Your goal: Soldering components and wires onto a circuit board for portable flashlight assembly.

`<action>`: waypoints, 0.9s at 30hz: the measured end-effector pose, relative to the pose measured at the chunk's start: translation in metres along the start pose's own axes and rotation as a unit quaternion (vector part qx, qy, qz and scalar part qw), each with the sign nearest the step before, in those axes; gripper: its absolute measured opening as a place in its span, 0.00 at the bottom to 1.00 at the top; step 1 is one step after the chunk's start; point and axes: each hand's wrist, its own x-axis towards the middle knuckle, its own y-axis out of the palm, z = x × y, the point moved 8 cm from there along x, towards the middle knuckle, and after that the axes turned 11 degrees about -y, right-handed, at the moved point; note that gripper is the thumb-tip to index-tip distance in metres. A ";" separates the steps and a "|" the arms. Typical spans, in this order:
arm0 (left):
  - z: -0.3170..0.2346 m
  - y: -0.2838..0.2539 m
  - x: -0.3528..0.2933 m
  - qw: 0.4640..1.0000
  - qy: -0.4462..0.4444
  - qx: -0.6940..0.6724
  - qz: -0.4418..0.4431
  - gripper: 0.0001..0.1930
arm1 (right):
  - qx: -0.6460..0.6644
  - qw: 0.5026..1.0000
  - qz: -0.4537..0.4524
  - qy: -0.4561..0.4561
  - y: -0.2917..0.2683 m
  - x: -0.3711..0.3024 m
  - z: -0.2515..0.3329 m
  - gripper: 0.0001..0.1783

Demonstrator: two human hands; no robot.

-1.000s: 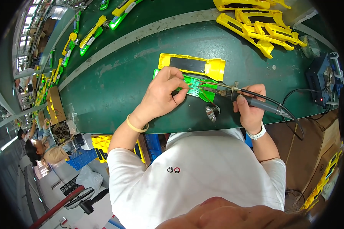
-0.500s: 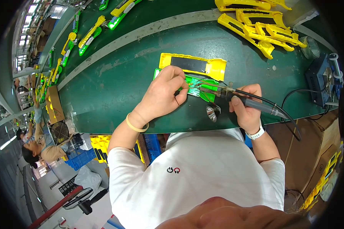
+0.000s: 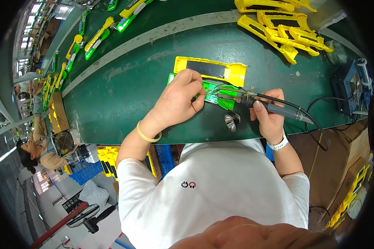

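Curling over the left side of the green circuit board (image 3: pixel 212 96) in the head view, the left hand (image 3: pixel 180 97) has its thumb and forefinger bent close together; whether the tips grip a wire or anything else is hidden, so I cannot tell. To the right of the board, the right hand (image 3: pixel 270 118) has its thumb and fingers closed around the grey handle of a soldering iron (image 3: pixel 281 111), whose metal end points leftward to the board; whether the tip touches it is too small to tell. The board sits in a bright green housing half (image 3: pixel 230 102), with thin wires running off it. Just beyond the board lies a yellow housing half (image 3: pixel 237 75) with a black panel; on its near right side sits a silver reflector cup (image 3: pixel 230 122). Well to the board's right stands a blue soldering station (image 3: pixel 345 89), and beyond it, to the right, yellow shells (image 3: pixel 274 35) are heaped.
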 end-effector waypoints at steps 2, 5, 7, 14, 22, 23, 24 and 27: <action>0.001 0.000 0.000 1.000 -0.002 -0.005 0.003 0.06 | 0.013 1.000 -0.016 -0.013 -0.003 0.000 0.003 0.14; -0.001 0.000 0.000 1.000 0.007 0.002 0.006 0.06 | 0.043 0.998 -0.036 -0.022 -0.006 0.000 0.007 0.15; -0.002 0.000 0.000 1.000 0.011 0.005 0.005 0.06 | 0.041 0.998 -0.044 -0.021 -0.008 0.001 0.008 0.15; -0.004 0.001 0.001 1.000 0.006 0.014 0.017 0.06 | 0.040 0.998 -0.043 -0.035 -0.010 0.002 0.009 0.15; -0.007 0.000 -0.002 0.999 0.012 0.035 0.011 0.07 | 0.047 0.996 -0.047 -0.051 -0.011 0.002 0.011 0.16; -0.008 -0.002 -0.001 0.999 0.014 0.035 0.012 0.07 | 0.046 0.996 -0.049 -0.052 -0.012 0.001 0.011 0.16; -0.017 -0.014 -0.001 0.992 0.044 0.108 -0.038 0.08 | 0.047 0.996 -0.053 -0.051 -0.013 0.001 0.011 0.16; -0.011 -0.035 -0.011 0.966 0.003 0.255 -0.052 0.10 | 0.039 0.996 -0.065 -0.055 -0.017 0.000 0.009 0.16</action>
